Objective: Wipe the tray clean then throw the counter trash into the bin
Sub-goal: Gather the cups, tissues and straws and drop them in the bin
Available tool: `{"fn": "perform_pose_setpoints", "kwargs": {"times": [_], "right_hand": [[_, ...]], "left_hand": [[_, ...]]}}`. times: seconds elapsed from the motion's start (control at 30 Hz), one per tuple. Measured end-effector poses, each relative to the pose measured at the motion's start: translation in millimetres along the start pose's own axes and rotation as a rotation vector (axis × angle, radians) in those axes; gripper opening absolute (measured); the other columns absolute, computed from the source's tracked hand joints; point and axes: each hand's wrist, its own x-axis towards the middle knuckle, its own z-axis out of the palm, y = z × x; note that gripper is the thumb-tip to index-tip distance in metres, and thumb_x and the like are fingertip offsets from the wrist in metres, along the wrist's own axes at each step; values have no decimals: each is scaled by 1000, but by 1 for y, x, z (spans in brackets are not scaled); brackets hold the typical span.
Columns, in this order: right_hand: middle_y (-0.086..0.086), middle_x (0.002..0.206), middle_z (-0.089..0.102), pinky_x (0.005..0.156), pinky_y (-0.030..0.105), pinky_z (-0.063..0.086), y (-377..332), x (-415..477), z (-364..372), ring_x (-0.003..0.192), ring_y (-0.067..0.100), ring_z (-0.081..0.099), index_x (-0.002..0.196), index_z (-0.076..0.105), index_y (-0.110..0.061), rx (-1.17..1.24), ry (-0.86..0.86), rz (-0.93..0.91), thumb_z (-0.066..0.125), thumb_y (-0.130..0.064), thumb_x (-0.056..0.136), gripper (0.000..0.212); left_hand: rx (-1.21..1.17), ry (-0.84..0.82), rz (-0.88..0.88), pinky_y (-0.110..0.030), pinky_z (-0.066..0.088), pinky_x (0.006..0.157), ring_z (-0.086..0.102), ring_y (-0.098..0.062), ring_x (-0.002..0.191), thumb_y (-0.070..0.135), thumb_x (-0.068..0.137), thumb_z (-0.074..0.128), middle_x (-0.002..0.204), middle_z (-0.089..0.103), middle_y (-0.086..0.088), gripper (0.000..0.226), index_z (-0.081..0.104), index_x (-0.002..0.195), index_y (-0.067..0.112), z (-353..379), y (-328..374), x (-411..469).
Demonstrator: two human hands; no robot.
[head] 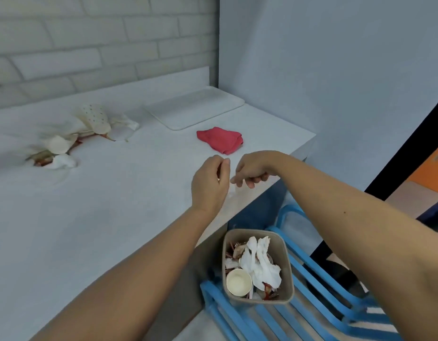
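The white rectangular plastic tray [194, 108] lay flat at the far right corner of the pale grey tabletop [109, 193], against the blue wall, with nothing on it. Just beside it at five o'clock sat a crumpled red cloth [220, 139], apart from the tray's edge. Well off toward nine o'clock from the cloth lay a heap of counter trash [72, 136]: crumpled white tissues, stained paper wrappers and flattened paper cups smeared with red.

Both bare hands hovered over the tabletop's right edge, close together. The left hand [209, 179] was loosely curled, its fingertips drawn together near the thumb; whether it pinched anything could not be told. The right hand [253, 169] hung palm down, fingers curled and narrow, seemingly holding nothing.

Below the tabletop edge, at six o'clock from the hands, a beige square plastic bin [284, 267] stood on a blue slatted rack [311, 279], holding white tissues, a paper cup and stained wrappers.
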Motion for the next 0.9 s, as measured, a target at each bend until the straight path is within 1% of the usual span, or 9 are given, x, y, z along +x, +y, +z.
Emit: {"fn": "perform_pose_setpoints", "kwargs": {"times": [0.07, 0.17, 0.27, 0.4, 0.5, 0.6, 0.7, 0.77, 0.9], "right_hand": [[1, 59, 53, 47, 21, 29, -22, 3, -3, 49, 12, 35, 82, 63, -11, 11, 43, -43, 56, -32, 92, 24], [0, 59, 52, 47, 21, 30, -74, 12, -3, 49, 13, 36, 77, 61, -12, 22, 110, -134, 57, -31, 91, 24], [2, 58, 51, 47, 21, 30, -120, 26, 0, 48, 14, 36, 71, 58, -12, 61, 134, -201, 58, -28, 90, 25], [2, 59, 52, 47, 21, 32, -180, 49, 10, 51, 14, 40, 66, 56, -14, 77, 133, -268, 60, -26, 89, 26], [2, 62, 54, 49, 21, 33, -221, 65, 17, 53, 14, 43, 66, 55, -14, 82, 119, -296, 60, -25, 89, 26], [2, 63, 54, 49, 21, 33, -256, 82, 25, 54, 15, 44, 67, 53, -14, 93, 107, -308, 60, -25, 89, 26], [2, 65, 54, 50, 21, 33, -282, 97, 35, 55, 14, 45, 66, 51, -15, 106, 93, -299, 60, -24, 89, 27], [2, 66, 54, 51, 21, 35, -293, 108, 42, 56, 14, 47, 68, 50, -15, 107, 87, -288, 59, -24, 90, 26], [1, 68, 55, 52, 20, 40, -304, 126, 45, 58, 13, 50, 72, 51, -14, 99, 101, -256, 58, -24, 90, 22]], "left_hand": [[42, 56, -9, -19, 31, 55, 41, -9, 58, 22, 96, 43, 65, 43, 6, 25, 44, 72, 15, -24, -10, 12], [121, 142, -35, -26, 34, 58, 41, -13, 62, 24, 96, 44, 70, 44, 5, 26, 45, 72, 13, -78, -35, 31], [212, 169, -75, -26, 33, 60, 42, -15, 65, 28, 96, 44, 75, 45, 5, 26, 45, 75, 13, -125, -64, 41], [349, 150, -144, -26, 33, 62, 47, -16, 72, 31, 96, 43, 85, 47, 3, 25, 50, 83, 11, -187, -115, 44], [398, 107, -196, -26, 35, 66, 50, -17, 83, 28, 95, 45, 93, 48, 0, 23, 55, 91, 8, -229, -158, 45], [440, 85, -256, -28, 39, 76, 49, -21, 99, 25, 93, 49, 106, 51, -5, 19, 58, 97, 9, -266, -197, 47], [477, 58, -378, -37, 40, 90, 45, -28, 112, 25, 92, 50, 122, 47, -8, 21, 58, 105, 10, -296, -230, 52], [487, 47, -459, -40, 40, 94, 43, -32, 114, 27, 93, 50, 126, 42, -11, 25, 56, 110, 10, -310, -245, 59], [388, 75, -576, -41, 41, 93, 46, -37, 111, 28, 93, 50, 122, 41, -18, 31, 52, 116, 6, -321, -263, 75]]}}
